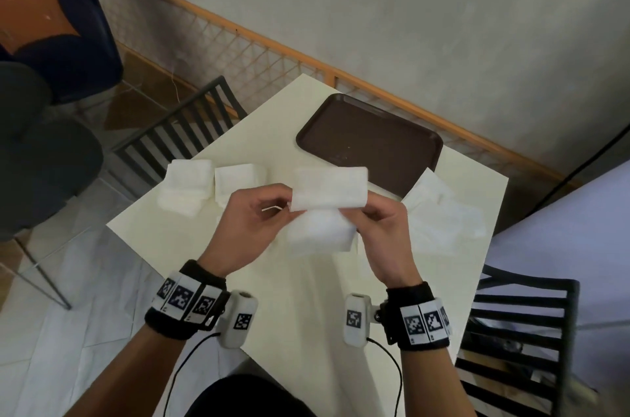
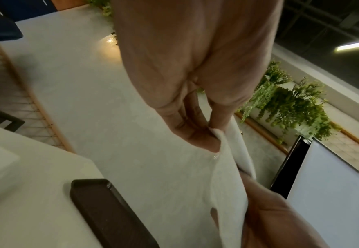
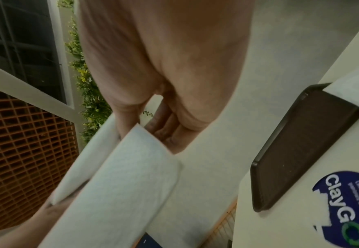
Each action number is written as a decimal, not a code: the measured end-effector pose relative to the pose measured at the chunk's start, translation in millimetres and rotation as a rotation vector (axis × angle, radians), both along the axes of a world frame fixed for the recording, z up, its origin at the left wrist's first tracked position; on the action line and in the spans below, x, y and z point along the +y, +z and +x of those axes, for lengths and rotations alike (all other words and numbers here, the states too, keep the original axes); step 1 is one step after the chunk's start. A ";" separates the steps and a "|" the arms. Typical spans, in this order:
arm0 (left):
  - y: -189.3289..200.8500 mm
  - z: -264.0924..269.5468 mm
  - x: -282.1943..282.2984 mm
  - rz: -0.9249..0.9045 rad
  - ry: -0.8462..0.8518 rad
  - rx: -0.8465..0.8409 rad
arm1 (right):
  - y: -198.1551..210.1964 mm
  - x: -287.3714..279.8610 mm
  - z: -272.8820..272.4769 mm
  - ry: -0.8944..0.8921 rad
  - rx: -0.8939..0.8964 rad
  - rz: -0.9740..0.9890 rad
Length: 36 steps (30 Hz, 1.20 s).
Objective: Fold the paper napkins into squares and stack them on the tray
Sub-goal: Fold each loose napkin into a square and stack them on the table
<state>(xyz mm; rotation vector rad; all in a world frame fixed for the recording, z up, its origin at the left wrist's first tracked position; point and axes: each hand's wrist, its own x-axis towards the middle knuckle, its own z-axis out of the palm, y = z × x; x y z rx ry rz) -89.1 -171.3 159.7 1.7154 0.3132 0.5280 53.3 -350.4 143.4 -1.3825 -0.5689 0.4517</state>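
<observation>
Cream table (image 1: 306, 297) fills the frame centre. Nearest, left hand (image 1: 252, 215) and right hand (image 1: 381, 222) each pinch one end of a napkin (image 1: 329, 189) held above the table, its long axis running left to right, half folded. Beyond, upper right, lies one brown tray (image 1: 371, 140), bare, nearer the right hand. Loose napkins: two at left (image 1: 185, 188), one at right (image 1: 443, 212).

Soft paper napkin (image 1: 330, 189), seemingly plastic tray (image 1: 370, 140)

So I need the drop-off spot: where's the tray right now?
In the head view the brown tray sits bare at the table's far side, right of centre, just beyond the napkin both hands hold.
</observation>
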 end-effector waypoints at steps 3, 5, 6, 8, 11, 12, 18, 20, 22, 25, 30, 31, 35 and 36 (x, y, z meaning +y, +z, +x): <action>7.5 -8.9 15.8 0.065 0.012 -0.052 | 0.6 15.4 -3.7 0.032 0.000 0.058; 10.5 -13.6 23.1 0.083 0.012 -0.075 | -1.6 25.2 -5.1 0.060 0.013 0.079; 11.5 -15.7 26.3 0.079 0.013 -0.087 | -1.6 30.0 -6.8 0.070 0.023 0.097; 12.3 -19.4 32.3 0.063 0.021 -0.105 | -3.5 39.7 -10.1 0.076 0.042 0.122; 9.5 -25.3 42.0 0.059 0.027 -0.111 | -6.7 52.7 -14.6 0.100 0.082 0.141; 8.3 -28.1 45.4 0.066 0.028 -0.105 | -7.4 55.8 -16.2 0.124 0.105 0.153; 4.2 -47.6 59.6 0.265 0.003 -0.069 | 1.0 78.1 -29.2 0.140 0.042 0.063; 1.6 -51.5 62.0 0.364 -0.016 -0.064 | -3.6 94.2 -42.0 0.137 -0.369 -0.174; -2.7 -54.3 65.2 0.422 0.022 -0.056 | -12.9 109.0 -52.6 0.141 -0.669 -0.316; -10.3 -60.3 69.2 0.407 0.204 -0.038 | -27.8 118.1 -52.1 0.075 -0.677 -0.272; -32.3 -56.6 68.8 0.168 0.467 0.058 | -49.6 126.6 -59.4 -0.013 -0.107 -0.224; -42.0 -53.0 72.0 0.136 0.488 0.100 | -58.1 130.2 -61.1 0.015 -0.020 -0.239; -101.7 -40.1 97.4 0.159 0.468 0.368 | -106.8 146.2 -56.4 0.055 -0.069 -0.481; -119.4 -37.3 103.4 0.156 0.449 0.437 | -119.7 150.5 -54.6 0.063 -0.088 -0.541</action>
